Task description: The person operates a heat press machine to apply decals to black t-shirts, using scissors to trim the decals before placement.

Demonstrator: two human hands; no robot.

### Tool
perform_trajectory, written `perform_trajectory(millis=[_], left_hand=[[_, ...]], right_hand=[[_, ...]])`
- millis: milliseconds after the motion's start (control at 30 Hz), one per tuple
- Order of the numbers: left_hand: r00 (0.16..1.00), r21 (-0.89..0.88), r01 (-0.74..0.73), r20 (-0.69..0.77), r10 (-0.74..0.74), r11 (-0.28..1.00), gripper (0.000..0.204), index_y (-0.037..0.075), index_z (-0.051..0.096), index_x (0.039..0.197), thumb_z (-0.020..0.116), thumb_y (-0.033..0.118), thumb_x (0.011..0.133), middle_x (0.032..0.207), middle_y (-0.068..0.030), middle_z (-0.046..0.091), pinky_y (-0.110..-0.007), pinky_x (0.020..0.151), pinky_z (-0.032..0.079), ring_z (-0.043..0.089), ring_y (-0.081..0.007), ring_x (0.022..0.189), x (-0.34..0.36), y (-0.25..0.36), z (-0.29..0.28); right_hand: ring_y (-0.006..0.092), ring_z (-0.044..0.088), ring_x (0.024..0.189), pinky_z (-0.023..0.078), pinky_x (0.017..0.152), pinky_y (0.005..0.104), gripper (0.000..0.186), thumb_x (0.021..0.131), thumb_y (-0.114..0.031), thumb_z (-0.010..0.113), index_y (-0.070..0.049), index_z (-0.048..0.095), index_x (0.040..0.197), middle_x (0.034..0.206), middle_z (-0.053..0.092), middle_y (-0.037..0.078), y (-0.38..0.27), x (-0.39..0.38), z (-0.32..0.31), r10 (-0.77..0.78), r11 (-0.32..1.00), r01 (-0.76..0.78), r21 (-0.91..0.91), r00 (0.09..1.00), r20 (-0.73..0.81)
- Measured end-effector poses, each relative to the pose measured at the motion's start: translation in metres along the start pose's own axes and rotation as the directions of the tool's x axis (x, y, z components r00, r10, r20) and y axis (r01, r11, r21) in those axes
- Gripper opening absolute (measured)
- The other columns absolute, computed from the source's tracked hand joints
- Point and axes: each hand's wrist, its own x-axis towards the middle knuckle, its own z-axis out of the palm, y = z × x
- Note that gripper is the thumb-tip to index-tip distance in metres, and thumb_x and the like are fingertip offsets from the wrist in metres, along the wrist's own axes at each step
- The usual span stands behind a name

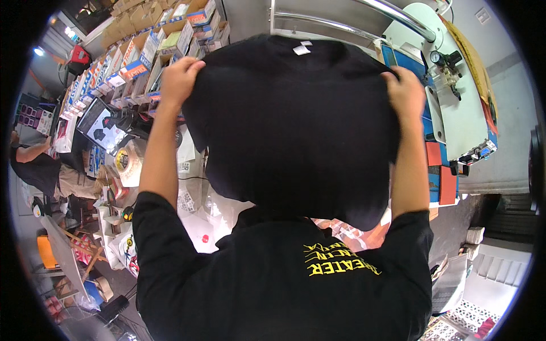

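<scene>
A black T-shirt (pixel 296 125) is spread wide between my hands, with white tags (pixel 301 49) at its neckline. My left hand (pixel 180 82) is closed on one shoulder of the shirt, thumb against the cloth. On the other side my right hand (pixel 406 94) grips the opposite shoulder. Both arms are raised and reach forward, and the cloth hangs down between them. Its lower edge comes close to my chest and covers much of what lies behind it.
Cardboard bins (pixel 136 62) line the back left, with a screen (pixel 102 128) below them. A white machine table (pixel 421 34) carries a pressure gauge (pixel 436 57) at the right, beside metal rails (pixel 352 34). Another person (pixel 37 167) stands at far left.
</scene>
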Motion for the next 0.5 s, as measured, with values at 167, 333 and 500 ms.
perform_trajectory(millis=[167, 333, 500], left_hand=[[0.981, -0.149, 0.189, -0.013, -0.193, 0.971, 0.035, -0.003, 0.066, 0.111, 0.065, 0.027, 0.093, 0.104, -0.0205, 0.069, -0.038, 0.085, 0.051, 0.068, -0.0317, 0.096, -0.096, 0.0, 0.048], [0.062, -0.207, 0.965, 0.777, -0.626, -0.161, 0.056, -0.001, 0.062, 0.121, 0.048, 0.049, 0.101, 0.117, -0.0154, 0.068, -0.04, 0.09, 0.051, 0.067, -0.0292, 0.098, -0.216, 0.008, 0.082], [0.474, -0.593, 0.805, 0.621, -0.625, 0.022, 0.044, -0.002, 0.061, 0.121, 0.053, 0.037, 0.102, 0.112, -0.0106, 0.068, -0.033, 0.085, 0.052, 0.066, -0.0198, 0.094, -0.19, -0.027, 0.106]], right_hand=[[0.0378, 0.063, 0.1, 0.047, 0.09, 0.0453, 0.042, 0.09, -0.04, 0.067, -0.004, 0.066, 0.112, 0.106, 0.067, 0.017, -0.04, -0.122, 0.041, 0.199, 0.923, -0.287, 0.257, 0.926, 0.32], [0.0345, 0.056, 0.122, 0.043, 0.105, 0.044, 0.061, 0.098, -0.052, 0.052, 0.0, 0.057, 0.13, 0.127, 0.062, 0.02, 0.009, -0.237, 0.101, 0.248, -0.247, -0.956, 0.159, 0.096, 0.964], [0.0273, 0.059, 0.117, 0.042, 0.107, 0.0405, 0.049, 0.102, -0.032, 0.054, 0.003, 0.049, 0.136, 0.128, 0.061, 0.016, 0.037, -0.207, 0.147, 0.23, -0.542, -0.711, 0.447, 0.386, 0.893]])
